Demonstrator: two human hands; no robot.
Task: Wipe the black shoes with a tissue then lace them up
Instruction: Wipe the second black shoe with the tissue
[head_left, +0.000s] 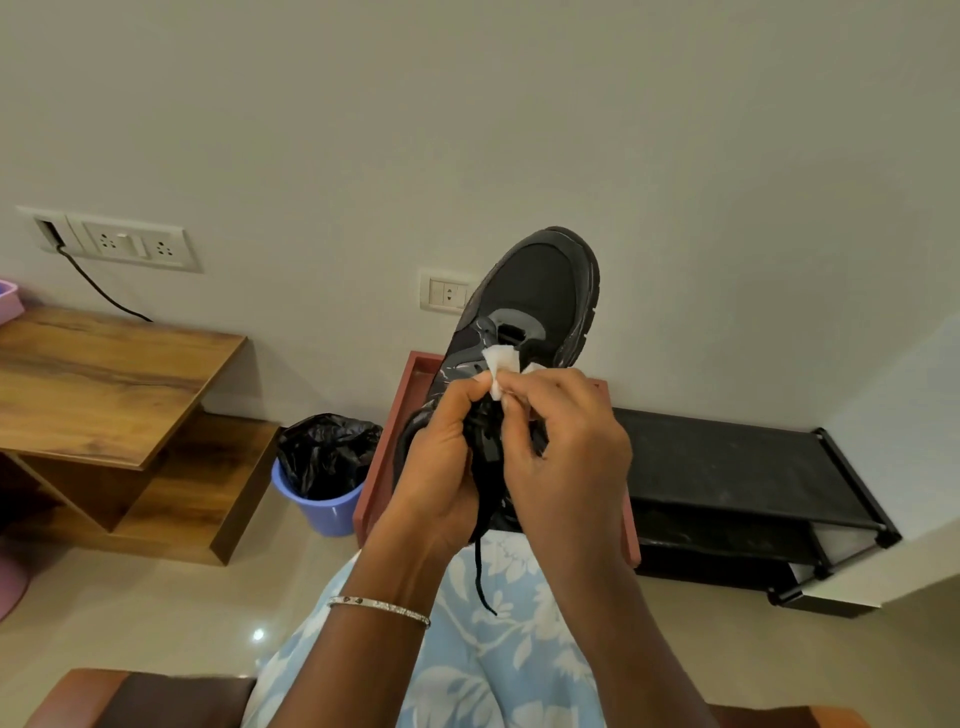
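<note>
- While my right grip (566, 452) is pinched on the white tissue (501, 371), its fingertips press the wad onto the black shoe (535, 291) at the top of the tongue, just below the grey patch.
- My left grip (441, 457) is curled round the shoe's collar from the left side. It holds the shoe in the air with the toe pointing away from me toward the wall, and its thumb touches the tissue's near edge.
- One lace (480, 561) hangs loose from under my palms and trails over my blue floral lap (498, 654).
- I judge the wiping to be the step in hand, with the lacing not yet begun.
- To wipe well, I should brace the shoe firmly with the left and draw the tissue in short strokes from tongue to toe.
- I should fold the tissue to a clean face as it soils, then work round the sides and the sole's rim.
- The dangling lace is best kept clear of the wad so it does not drag grime back.
- Below the shoe sits a red tray (387, 447). A black shoe rack (727, 467) stands to its right, and a blue bin (322, 509) with a black liner stands to its left beside a wooden surface (104, 374).
- I cannot see the second shoe.
</note>
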